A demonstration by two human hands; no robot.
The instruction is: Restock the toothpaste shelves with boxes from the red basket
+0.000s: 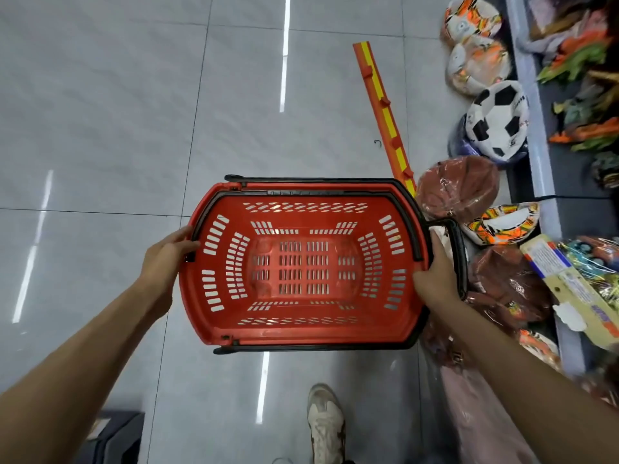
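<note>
A red basket (301,326) with black handles is held over the grey tiled floor, seen from above. Its slotted inside holds nothing; no toothpaste boxes or toothpaste shelves are in view. My left hand (165,254) grips the basket's left rim, fingers curled over the black handle bar. My right hand (435,272) grips the right rim, next to the black end handle (457,249).
Wrapped footballs and basketballs (495,122) lie on the floor at the right, along a low shelf (536,112) with toys. An orange and yellow strip (385,112) lies on the tiles beyond the basket. My shoe (326,423) shows below. A dark object (114,437) sits bottom left.
</note>
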